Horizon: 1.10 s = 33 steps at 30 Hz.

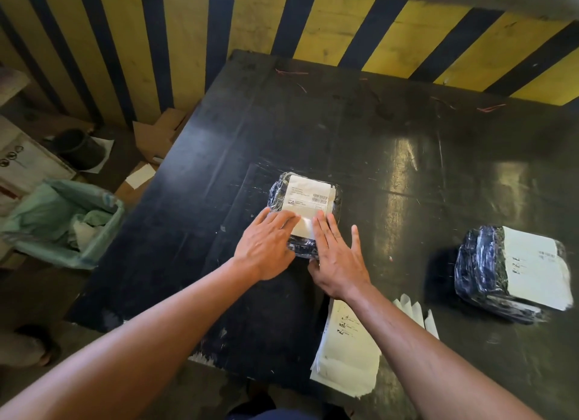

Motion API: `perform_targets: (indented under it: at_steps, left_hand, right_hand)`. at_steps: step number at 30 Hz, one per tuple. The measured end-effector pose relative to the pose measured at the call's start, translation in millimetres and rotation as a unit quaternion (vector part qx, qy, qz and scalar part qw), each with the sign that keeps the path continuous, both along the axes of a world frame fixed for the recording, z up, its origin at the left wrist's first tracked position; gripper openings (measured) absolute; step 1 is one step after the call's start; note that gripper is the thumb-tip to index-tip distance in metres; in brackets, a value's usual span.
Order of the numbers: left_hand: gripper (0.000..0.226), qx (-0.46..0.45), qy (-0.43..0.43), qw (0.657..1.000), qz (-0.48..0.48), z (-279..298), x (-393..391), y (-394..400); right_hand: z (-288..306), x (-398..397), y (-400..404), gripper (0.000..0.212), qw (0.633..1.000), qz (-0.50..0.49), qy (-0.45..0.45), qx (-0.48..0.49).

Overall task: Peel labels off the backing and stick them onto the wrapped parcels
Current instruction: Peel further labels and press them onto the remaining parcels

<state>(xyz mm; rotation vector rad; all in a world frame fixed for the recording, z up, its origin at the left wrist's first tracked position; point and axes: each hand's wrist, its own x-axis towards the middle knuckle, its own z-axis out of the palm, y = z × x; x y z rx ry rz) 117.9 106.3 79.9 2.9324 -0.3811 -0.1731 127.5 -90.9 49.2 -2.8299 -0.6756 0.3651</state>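
Observation:
A dark parcel wrapped in clear film (275, 194) lies in the middle of the black table (313, 122). A white label (308, 194) with a barcode covers its top. My left hand (266, 247) lies flat on the label's near left part, fingers spread. My right hand (338, 256) presses flat on the near right part, thumb at the parcel's near edge. A second wrapped parcel (479, 263) with a label (535, 266) on it sits at the right. A stack of label sheets (347, 357) lies at the table's near edge.
A bin lined with a green bag (62, 219) stands on the floor to the left, holding crumpled paper. Cardboard boxes (156, 134) and a dark bucket (78, 147) sit behind it. A yellow and black striped wall (313, 18) runs behind the table.

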Motion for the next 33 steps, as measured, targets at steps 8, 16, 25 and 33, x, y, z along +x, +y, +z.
perform_targets:
  at_steps: [8, 16, 25, 33]
  left_hand:
    - [0.07, -0.015, -0.01, 1.0, -0.016, 1, 24, -19]
    - [0.068, -0.01, 0.001, 0.999, 0.034, -1, 45, 2]
    - [0.066, -0.005, 0.03, 0.999, -0.019, -1, 73, -20]
    - [0.061, 0.007, 0.042, 0.998, 0.051, 11, 116, -2]
  right_hand:
    - [5, -1, 5, 0.096, 1.0, -0.012, 0.026, 0.007]
    - [8, -1, 4, 0.098, 1.0, -0.012, 0.029, 0.001]
    - [12, -2, 5, 0.096, 0.999, -0.013, 0.034, 0.009]
    - [10, 0, 5, 0.09, 0.999, -0.016, 0.041, 0.023]
